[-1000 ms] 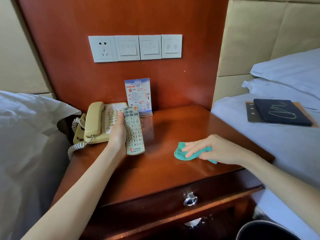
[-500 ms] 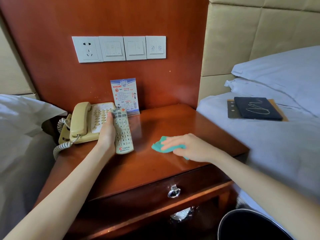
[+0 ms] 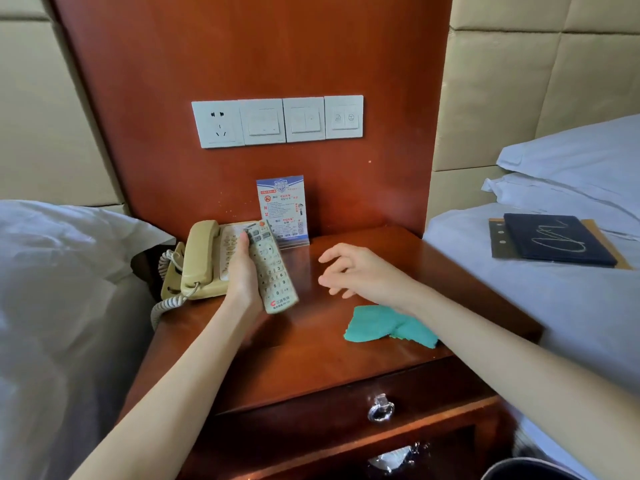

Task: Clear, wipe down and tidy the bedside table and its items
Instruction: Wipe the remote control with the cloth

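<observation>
My left hand (image 3: 242, 271) grips a grey remote control (image 3: 275, 271) and holds it tilted just above the wooden bedside table (image 3: 311, 362), next to the beige telephone (image 3: 204, 259). My right hand (image 3: 356, 271) hovers over the middle of the tabletop with fingers loosely spread and nothing in it. The teal cleaning cloth (image 3: 388, 327) lies crumpled on the table near the front right, just beneath my right forearm. A small printed card in a clear stand (image 3: 282, 209) is upright against the back panel.
White beds flank the table on both sides. A dark folder on a wooden board (image 3: 554, 242) lies on the right bed. The drawer has a metal ring pull (image 3: 381, 408). A dark bin rim (image 3: 526, 471) shows at bottom right. Wall switches (image 3: 277, 121) sit above.
My right hand has let go of the teal cloth and lifted toward the remote. My left hand has raised the remote off the tabletop and tilted it.
</observation>
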`<state>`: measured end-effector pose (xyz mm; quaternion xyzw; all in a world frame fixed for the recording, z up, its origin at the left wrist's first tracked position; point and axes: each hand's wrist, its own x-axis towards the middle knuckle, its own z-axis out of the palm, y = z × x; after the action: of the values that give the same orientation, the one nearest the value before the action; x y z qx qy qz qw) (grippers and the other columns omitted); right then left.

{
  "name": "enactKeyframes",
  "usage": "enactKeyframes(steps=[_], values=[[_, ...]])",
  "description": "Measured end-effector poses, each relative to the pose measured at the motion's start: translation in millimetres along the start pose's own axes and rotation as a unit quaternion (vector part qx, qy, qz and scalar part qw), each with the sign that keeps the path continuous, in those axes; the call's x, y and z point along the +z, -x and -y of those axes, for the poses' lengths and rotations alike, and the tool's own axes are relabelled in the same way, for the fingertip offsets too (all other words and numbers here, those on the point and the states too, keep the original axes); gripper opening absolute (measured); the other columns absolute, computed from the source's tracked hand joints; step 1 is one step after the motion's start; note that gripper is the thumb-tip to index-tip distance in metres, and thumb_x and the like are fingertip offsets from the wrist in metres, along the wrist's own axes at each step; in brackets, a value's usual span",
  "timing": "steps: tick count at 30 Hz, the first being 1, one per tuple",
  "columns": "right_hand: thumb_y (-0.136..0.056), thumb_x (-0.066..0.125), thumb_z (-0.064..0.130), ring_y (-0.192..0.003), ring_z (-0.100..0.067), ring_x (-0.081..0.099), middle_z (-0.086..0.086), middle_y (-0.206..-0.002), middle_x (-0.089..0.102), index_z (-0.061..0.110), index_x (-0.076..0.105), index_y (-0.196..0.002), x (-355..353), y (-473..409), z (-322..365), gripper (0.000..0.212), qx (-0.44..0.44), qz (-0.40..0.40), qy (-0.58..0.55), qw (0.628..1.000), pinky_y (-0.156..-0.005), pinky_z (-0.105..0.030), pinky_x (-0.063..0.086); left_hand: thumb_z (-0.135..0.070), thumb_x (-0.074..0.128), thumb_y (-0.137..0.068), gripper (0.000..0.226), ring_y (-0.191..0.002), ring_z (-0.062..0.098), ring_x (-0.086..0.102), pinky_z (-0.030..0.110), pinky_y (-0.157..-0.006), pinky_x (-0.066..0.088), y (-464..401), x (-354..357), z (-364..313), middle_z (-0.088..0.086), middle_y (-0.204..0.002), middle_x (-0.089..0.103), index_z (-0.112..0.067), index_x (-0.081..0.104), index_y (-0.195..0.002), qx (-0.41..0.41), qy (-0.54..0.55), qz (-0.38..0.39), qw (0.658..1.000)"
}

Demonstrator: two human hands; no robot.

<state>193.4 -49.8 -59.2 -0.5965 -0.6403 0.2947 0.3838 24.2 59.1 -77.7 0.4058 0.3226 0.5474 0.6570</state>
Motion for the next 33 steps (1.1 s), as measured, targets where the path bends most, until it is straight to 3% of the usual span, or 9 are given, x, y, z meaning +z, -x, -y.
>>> enactKeyframes(steps=[4,10,12,15,17,19,25,29,33], values=[[-0.085,0.069,0.032,-0.081,-0.012,0.07,-0.001,-0.102,0.068,0.021,0.048,-0.122,33.0,-25.2,16.0,0.044,0.031,0.037,-0.029,0.998,-0.065,-0.021,0.055,-0.05,0.036,-0.099,0.043,-0.065,0.005,0.071,0.021,-0.056,0.052,-2.5,-3.1,-5.8,-0.009,-0.073,0.075,-0.022,0.067,-0.092,0.059,-0.006,-0.036,0.998],[-0.089,0.065,0.024,-0.078,-0.011,0.069,-0.003,-0.093,0.075,0.012,0.066,-0.101,51.4,-45.6,27.7,0.016,0.019,0.064,-0.074,0.995,-0.063,-0.022,0.054,-0.055,0.032,-0.099,0.057,-0.096,0.022,0.071,0.035,-0.08,0.056,-2.9,-8.9,-11.1,0.007,-0.106,0.074,-0.013,0.066,-0.116,0.013,0.0,0.002,1.0],[-0.091,0.063,0.022,-0.084,-0.018,0.07,-0.005,-0.094,0.075,0.011,0.067,-0.101,52.9,-50.7,23.8,0.015,0.028,0.075,-0.088,0.993,-0.063,-0.021,0.055,-0.051,0.031,-0.101,0.054,-0.102,0.023,0.068,0.038,-0.089,0.053,-5.9,-11.6,-12.2,0.007,-0.11,0.072,-0.013,0.066,-0.116,0.018,-0.046,0.008,0.999],[-0.092,0.062,0.018,-0.087,-0.02,0.071,-0.007,-0.093,0.075,0.005,0.066,-0.103,49.2,-60.7,16.6,0.018,0.068,0.09,-0.139,0.984,-0.064,-0.022,0.055,-0.039,0.034,-0.103,0.04,-0.109,0.019,0.061,0.031,-0.085,0.049,-12.1,-17.8,-19.0,0.003,-0.119,0.067,-0.016,0.062,-0.119,0.066,-0.181,0.013,0.981],[-0.091,0.062,0.016,-0.078,-0.016,0.072,-0.008,-0.09,0.075,0.003,0.067,-0.103,43.8,-70.0,12.5,0.018,0.099,0.082,-0.178,0.976,-0.061,-0.022,0.054,-0.034,0.04,-0.102,0.041,-0.127,0.019,0.049,0.031,-0.097,0.042,-18.2,-25.5,-23.0,0.003,-0.141,0.049,-0.015,0.049,-0.138,0.111,-0.257,-0.007,0.96],[-0.09,0.064,0.016,-0.073,-0.017,0.072,-0.008,-0.086,0.075,0.003,0.067,-0.103,39.4,-81.5,8.4,0.018,0.129,0.044,-0.195,0.971,-0.059,-0.022,0.054,-0.029,0.043,-0.101,0.045,-0.134,0.017,0.04,0.032,-0.109,0.033,-23.0,-34.0,-26.5,0.002,-0.148,0.037,-0.015,0.04,-0.144,0.169,-0.312,-0.031,0.934],[-0.09,0.065,0.016,-0.074,-0.026,0.071,-0.011,-0.084,0.071,0.012,0.061,-0.102,38.3,-118.6,-2.6,0.014,0.188,-0.028,-0.147,0.971,-0.061,-0.027,0.058,-0.016,0.045,-0.098,0.03,-0.118,0.018,0.05,0.033,-0.101,0.04,-30.2,-49.6,-29.7,0.003,-0.124,0.056,-0.011,0.055,-0.125,0.276,-0.434,-0.087,0.853],[-0.088,0.067,0.013,-0.07,-0.027,0.07,-0.017,-0.095,0.069,0.009,0.058,-0.114,43.1,-133.2,-4.2,0.028,0.208,-0.013,-0.107,0.972,-0.056,-0.027,0.056,-0.015,0.043,-0.098,0.028,-0.111,0.021,0.055,0.042,-0.098,0.045,-34.7,-52.1,-25.1,0.005,-0.118,0.06,-0.012,0.054,-0.124,0.276,-0.457,-0.062,0.843],[-0.088,0.067,0.014,-0.073,-0.027,0.072,-0.015,-0.094,0.069,0.014,0.056,-0.112,43.0,-140.6,-2.6,0.027,0.21,0.005,-0.071,0.975,-0.054,-0.026,0.056,-0.015,0.043,-0.099,0.027,-0.103,0.021,0.058,0.038,-0.09,0.047,-37.6,-52.7,-23.7,0.005,-0.113,0.06,-0.012,0.054,-0.123,0.284,-0.453,-0.06,0.843]])
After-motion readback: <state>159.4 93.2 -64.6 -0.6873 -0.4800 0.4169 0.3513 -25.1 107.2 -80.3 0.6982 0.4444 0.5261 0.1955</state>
